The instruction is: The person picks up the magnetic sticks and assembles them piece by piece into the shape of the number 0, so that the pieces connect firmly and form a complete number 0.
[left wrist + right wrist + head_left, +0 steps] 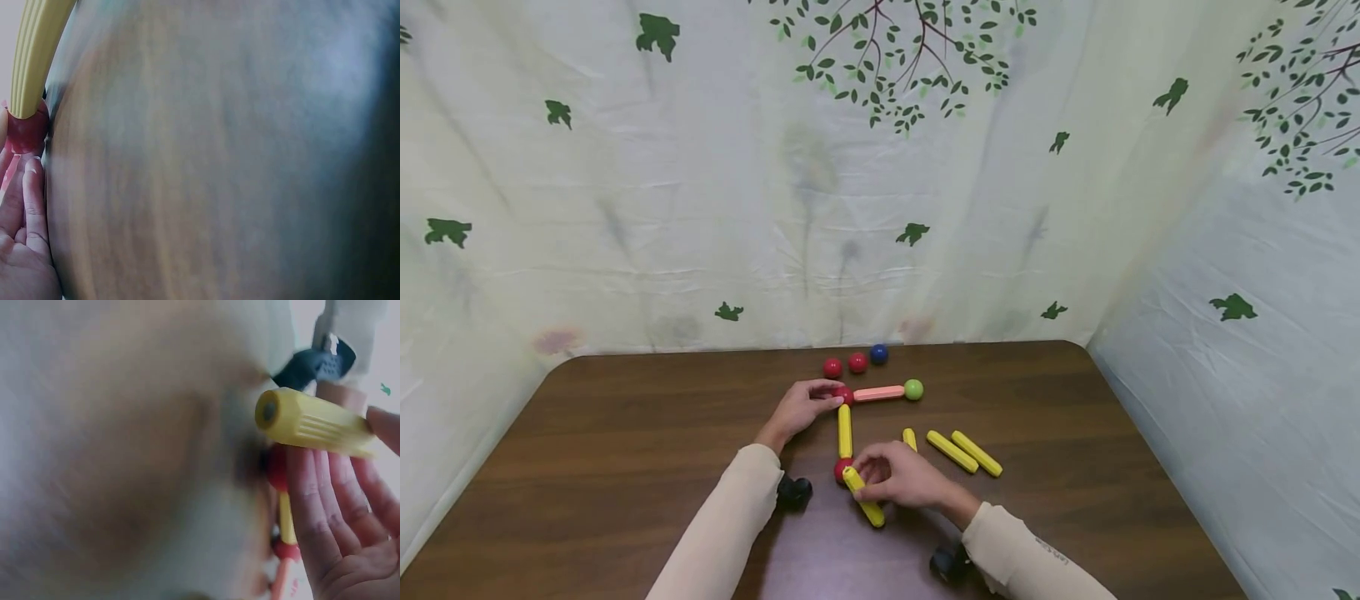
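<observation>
My left hand [799, 412] pinches a red ball [846, 396] between thumb and fingertips. A pink stick [878, 393] runs right from this ball to a green ball [913, 389]. Toward me, a yellow stick [845, 432] joins it to another red ball [839, 471]. My right hand [910, 475] holds a loose yellow stick [870, 507] between thumb and fingers, its far end overlapping the nearer red ball in the head view. A round grey disc shows in the end of that ridged stick [319, 422] in the right wrist view.
Two yellow sticks [964, 452] lie right of my right hand, and another yellow stick [910, 438] is partly hidden behind it. Two red balls [857, 362] and a blue ball [879, 354] sit near the back edge of the brown table [647, 433]. A patterned cloth hangs behind.
</observation>
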Motion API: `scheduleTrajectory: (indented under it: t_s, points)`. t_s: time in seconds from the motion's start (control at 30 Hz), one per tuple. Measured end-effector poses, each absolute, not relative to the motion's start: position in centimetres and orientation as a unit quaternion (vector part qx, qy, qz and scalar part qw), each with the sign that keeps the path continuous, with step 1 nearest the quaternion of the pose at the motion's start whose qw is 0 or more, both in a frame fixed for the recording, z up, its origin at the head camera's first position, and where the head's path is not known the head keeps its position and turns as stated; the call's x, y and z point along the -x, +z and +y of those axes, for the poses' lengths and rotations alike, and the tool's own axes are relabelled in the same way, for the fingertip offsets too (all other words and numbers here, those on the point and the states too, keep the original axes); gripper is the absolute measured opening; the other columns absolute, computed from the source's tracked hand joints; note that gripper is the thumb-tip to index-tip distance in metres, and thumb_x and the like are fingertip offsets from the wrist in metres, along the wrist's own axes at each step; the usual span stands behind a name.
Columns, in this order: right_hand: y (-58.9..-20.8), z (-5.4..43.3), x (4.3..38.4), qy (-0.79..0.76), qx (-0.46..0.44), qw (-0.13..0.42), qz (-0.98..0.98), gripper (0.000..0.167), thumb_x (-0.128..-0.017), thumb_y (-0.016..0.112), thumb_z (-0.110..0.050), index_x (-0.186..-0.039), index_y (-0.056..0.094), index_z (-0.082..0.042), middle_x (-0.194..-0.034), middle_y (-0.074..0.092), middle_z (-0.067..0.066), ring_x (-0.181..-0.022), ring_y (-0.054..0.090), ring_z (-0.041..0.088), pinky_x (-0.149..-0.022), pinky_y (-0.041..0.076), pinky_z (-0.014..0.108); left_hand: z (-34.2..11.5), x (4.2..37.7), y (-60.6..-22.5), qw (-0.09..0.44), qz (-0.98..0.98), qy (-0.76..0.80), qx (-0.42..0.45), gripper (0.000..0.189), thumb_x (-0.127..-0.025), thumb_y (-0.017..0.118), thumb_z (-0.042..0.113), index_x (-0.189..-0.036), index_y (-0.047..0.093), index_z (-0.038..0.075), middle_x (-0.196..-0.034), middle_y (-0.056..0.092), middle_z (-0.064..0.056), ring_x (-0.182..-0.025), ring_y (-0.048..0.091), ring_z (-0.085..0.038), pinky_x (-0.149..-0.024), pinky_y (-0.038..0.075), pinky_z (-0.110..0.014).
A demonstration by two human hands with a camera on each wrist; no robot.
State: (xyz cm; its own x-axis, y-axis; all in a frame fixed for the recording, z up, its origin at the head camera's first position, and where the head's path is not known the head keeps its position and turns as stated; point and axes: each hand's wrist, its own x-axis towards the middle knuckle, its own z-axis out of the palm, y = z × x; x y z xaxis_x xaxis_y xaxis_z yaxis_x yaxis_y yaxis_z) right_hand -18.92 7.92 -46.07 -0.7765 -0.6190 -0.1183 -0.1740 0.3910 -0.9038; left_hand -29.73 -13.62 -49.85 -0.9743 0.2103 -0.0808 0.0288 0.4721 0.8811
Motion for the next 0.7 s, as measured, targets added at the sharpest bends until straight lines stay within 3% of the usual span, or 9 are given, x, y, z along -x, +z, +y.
scheduleTrajectory:
  t_s: [0.33,0.7]
  points:
    - [-47.8,7.4,17.4,-0.646,0.082,0.325,0.686,0.015,-0.086,0.068,0.001,-0.100,0.064,0.005,-0.082,0.068,0.006,-0.071,0.065,0.014,-0.068,0.057,0.036,-13.7,29.9,-50.0,0.094,0.854,0.507,-0.069,0.032,-0.089,0.071,0.019,-0.119,0.068,0.009,-0.107,0.068,-0.007,-0.100,0.059,-0.023,-0.095,0.044,-0.043]
    - [-49.0,6.7,16.6,-0.684,0.023,0.338,0.646,0.008,-0.086,0.066,0.002,-0.093,0.064,0.004,-0.077,0.067,0.006,-0.065,0.065,0.014,-0.065,0.057,0.037,-13.8,29.8,-50.0,0.089,0.854,0.507,-0.074,0.032,-0.089,0.071,0.019,-0.119,0.068,0.009,-0.108,0.068,-0.008,-0.101,0.060,-0.024,-0.095,0.044,-0.044]
